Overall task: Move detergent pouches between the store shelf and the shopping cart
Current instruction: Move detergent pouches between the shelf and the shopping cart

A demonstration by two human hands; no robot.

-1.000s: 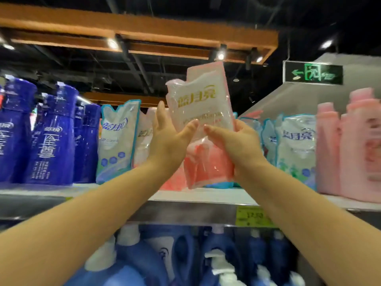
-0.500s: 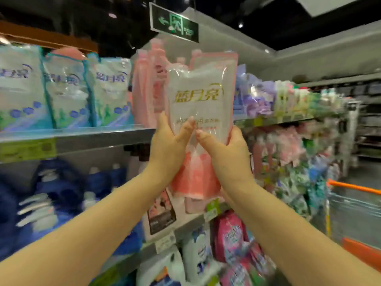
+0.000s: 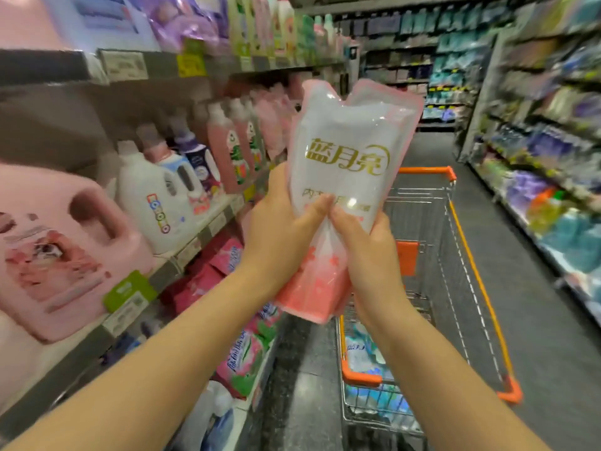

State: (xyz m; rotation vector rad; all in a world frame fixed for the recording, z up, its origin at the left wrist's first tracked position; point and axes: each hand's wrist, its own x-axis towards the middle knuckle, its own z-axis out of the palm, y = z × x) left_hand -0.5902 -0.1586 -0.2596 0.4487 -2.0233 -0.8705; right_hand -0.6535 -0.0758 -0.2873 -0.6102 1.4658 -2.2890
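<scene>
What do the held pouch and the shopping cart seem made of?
The pouch seems thin glossy plastic film: highlights and creases show on it. The shopping cart is likely metal wire, a shiny silver mesh; its orange rim trim looks like plastic.

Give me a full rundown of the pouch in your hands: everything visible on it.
The detergent pouch is a glossy soft-plastic refill bag: white upper body with gold lettering, fading to pink with small flower marks at the bottom, pink sealed edges. Its top is notched between two corners. It is held upright, tilted slightly right, off the shelf, in front of the shopping cart in this view. The left hand and right hand grip its middle from either side, thumbs meeting on its front.
</scene>
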